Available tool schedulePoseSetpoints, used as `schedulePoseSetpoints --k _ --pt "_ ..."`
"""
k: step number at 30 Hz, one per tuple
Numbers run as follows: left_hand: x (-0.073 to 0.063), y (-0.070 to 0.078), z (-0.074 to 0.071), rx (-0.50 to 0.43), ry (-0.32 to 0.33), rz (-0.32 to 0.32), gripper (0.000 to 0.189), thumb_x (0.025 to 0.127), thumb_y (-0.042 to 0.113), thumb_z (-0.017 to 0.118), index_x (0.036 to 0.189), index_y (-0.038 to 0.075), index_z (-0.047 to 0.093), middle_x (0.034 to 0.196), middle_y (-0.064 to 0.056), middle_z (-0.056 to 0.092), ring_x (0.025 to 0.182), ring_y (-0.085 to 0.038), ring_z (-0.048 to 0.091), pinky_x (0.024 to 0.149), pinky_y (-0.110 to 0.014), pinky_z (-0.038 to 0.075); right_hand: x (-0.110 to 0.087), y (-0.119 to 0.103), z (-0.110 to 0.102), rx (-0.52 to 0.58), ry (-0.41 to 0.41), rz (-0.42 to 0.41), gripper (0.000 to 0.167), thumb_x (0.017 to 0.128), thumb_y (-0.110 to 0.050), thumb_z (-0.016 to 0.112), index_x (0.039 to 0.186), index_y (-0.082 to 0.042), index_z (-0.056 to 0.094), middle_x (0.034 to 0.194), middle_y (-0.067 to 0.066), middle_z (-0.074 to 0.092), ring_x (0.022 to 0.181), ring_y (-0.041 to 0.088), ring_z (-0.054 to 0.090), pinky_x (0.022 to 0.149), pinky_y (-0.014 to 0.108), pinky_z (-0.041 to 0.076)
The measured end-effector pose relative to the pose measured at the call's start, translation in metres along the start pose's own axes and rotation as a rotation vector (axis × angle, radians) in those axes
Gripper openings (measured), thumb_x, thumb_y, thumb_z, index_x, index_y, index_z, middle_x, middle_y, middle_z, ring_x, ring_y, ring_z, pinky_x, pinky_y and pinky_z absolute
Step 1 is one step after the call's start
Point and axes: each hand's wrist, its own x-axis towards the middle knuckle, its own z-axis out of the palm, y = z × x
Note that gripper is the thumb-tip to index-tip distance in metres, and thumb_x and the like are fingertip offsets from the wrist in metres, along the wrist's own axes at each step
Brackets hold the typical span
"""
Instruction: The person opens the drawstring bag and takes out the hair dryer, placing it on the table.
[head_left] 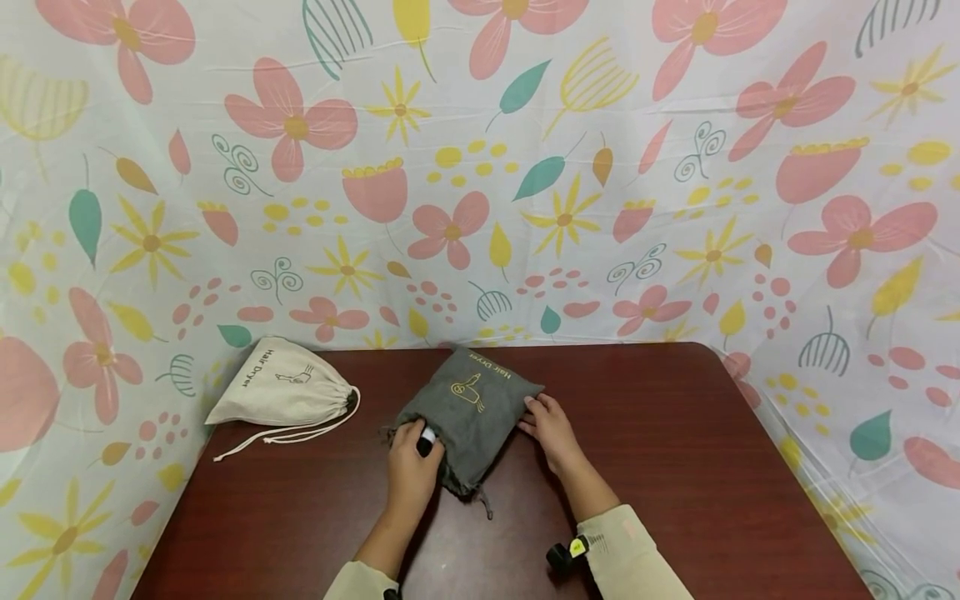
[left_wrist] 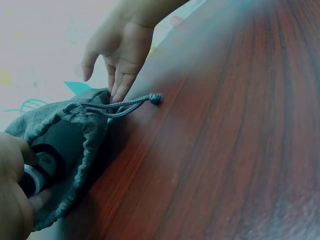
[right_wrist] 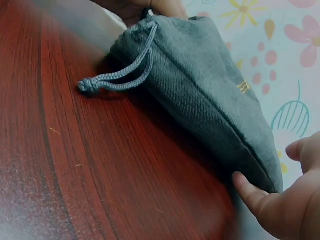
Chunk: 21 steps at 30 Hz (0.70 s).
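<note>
A grey drawstring bag (head_left: 480, 408) printed "Hair Dryer" lies on the table, its gathered mouth toward me. At that mouth my left hand (head_left: 411, 471) grips the black-and-white end of a hair dryer (head_left: 427, 440). The left wrist view looks into the bag's opening, where the dryer (left_wrist: 47, 162) sits partly inside; the bag hides the rest. My right hand (head_left: 553, 432) is at the bag's far right corner, fingers extended against its edge. In the right wrist view the thumb of my right hand (right_wrist: 287, 202) stands apart from the fingers.
A cream drawstring bag (head_left: 288, 387), also printed "Hair Dryer", lies at the back left of the table, its white cord trailing forward. The dark red wooden table (head_left: 675, 450) meets a flowered cloth (head_left: 480, 250) at the back and sides.
</note>
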Motion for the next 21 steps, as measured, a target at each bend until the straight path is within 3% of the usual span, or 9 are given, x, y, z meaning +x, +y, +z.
schedulePoseSetpoints --k 4,8,12,21 --pt "-0.002 0.0 0.0 -0.029 0.018 -0.015 0.047 0.087 0.01 0.073 0.13 -0.005 0.064 0.123 -0.019 0.064 0.102 -0.034 0.067 0.074 -0.042 0.057 0.003 0.003 -0.002 0.052 0.02 -0.003 0.07 0.108 -0.028 0.045 0.155 0.012 0.014 0.153 0.037 0.033 0.133 0.045 0.05 0.107 0.045 0.049" --pt "-0.005 0.001 0.0 -0.056 0.03 -0.022 0.046 0.088 0.009 0.073 0.131 -0.004 0.064 0.124 -0.018 0.064 0.104 -0.033 0.067 0.075 -0.041 0.057 0.005 0.006 -0.005 0.121 0.046 0.005 0.063 0.108 -0.028 0.044 0.151 0.015 0.024 0.144 0.037 0.042 0.119 0.033 0.059 0.096 0.034 0.055" --pt "-0.007 0.001 -0.001 -0.073 0.028 -0.039 0.046 0.088 0.009 0.073 0.131 -0.004 0.063 0.126 -0.017 0.064 0.106 -0.031 0.067 0.077 -0.04 0.058 0.005 0.007 -0.008 0.122 0.064 0.038 0.059 0.109 -0.03 0.041 0.149 0.012 0.033 0.142 0.031 0.045 0.111 0.023 0.06 0.09 0.028 0.054" --pt "-0.008 -0.002 0.0 -0.14 0.041 -0.053 0.046 0.089 0.005 0.071 0.133 -0.004 0.063 0.127 -0.015 0.064 0.114 -0.031 0.064 0.085 -0.042 0.056 0.004 0.008 -0.011 0.156 0.11 0.039 0.062 0.109 -0.032 0.042 0.153 0.01 0.029 0.155 0.031 0.035 0.118 0.035 0.061 0.083 0.028 0.058"
